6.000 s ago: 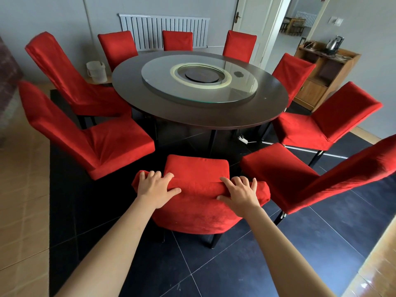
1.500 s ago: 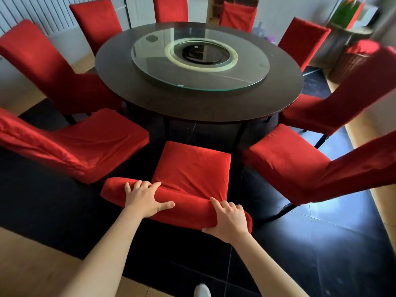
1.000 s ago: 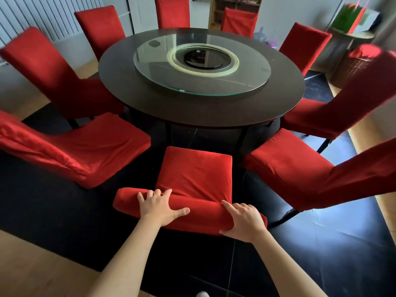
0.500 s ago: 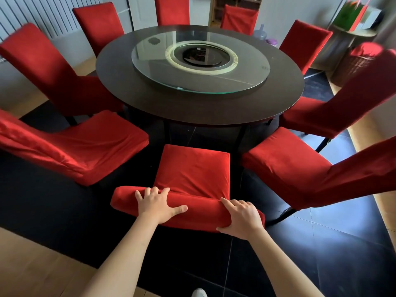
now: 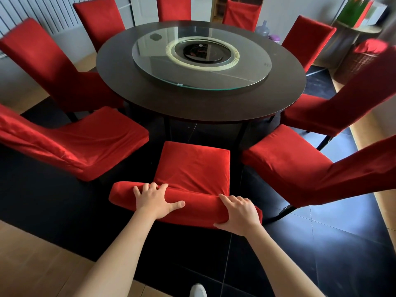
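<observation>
A red-covered chair (image 5: 192, 168) stands right in front of me, its seat pointing at the round dark table (image 5: 150, 99). Both my hands hold the top of its backrest. My left hand (image 5: 155, 200) lies over the left part, fingers curled over the far edge and thumb stretched along the near side. My right hand (image 5: 240, 212) grips the right end, fingers over the top and thumb underneath. The front edge of the seat stops just short of the table's rim.
Several more red chairs ring the table, one close on the left (image 5: 90, 144) and one close on the right (image 5: 285, 166). A glass turntable (image 5: 252, 69) sits on the table. A wicker basket (image 5: 355, 63) stands at the right. My shoe (image 5: 198, 290) shows below.
Six seconds ago I held a different chair from another side of the table. Over the last second and a half the chair has slid slightly toward the table and my hands kept their hold.
</observation>
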Motion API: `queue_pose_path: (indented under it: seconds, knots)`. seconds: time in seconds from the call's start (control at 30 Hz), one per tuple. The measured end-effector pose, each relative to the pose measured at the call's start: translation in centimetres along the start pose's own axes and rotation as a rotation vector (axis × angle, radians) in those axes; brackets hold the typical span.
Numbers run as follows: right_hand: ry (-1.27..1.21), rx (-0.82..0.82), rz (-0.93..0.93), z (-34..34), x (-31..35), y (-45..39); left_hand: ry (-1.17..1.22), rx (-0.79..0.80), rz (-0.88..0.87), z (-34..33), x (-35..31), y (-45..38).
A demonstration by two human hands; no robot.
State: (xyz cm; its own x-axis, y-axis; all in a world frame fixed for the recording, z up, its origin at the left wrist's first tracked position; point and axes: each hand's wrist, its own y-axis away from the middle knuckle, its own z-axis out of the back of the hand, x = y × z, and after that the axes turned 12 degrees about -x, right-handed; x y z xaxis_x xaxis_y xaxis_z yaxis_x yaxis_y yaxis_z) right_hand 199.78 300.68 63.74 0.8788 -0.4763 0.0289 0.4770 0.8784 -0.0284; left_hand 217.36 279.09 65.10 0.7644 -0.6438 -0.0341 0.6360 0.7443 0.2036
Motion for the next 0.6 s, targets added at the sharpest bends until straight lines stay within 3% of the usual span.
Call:
queue_pose_path:
  seconds: [0.3,0.6]
  knots:
    - [-0.092,0.016,0.047,0.7,-0.1,-0.6,0.111,0.043,-0.002,0.7,0.9,-0.1]
    - [-0.201,-0.012,0.265,2.9,5.0,-8.7,0.159,-0.200,0.172,4.5,7.2,-0.5]
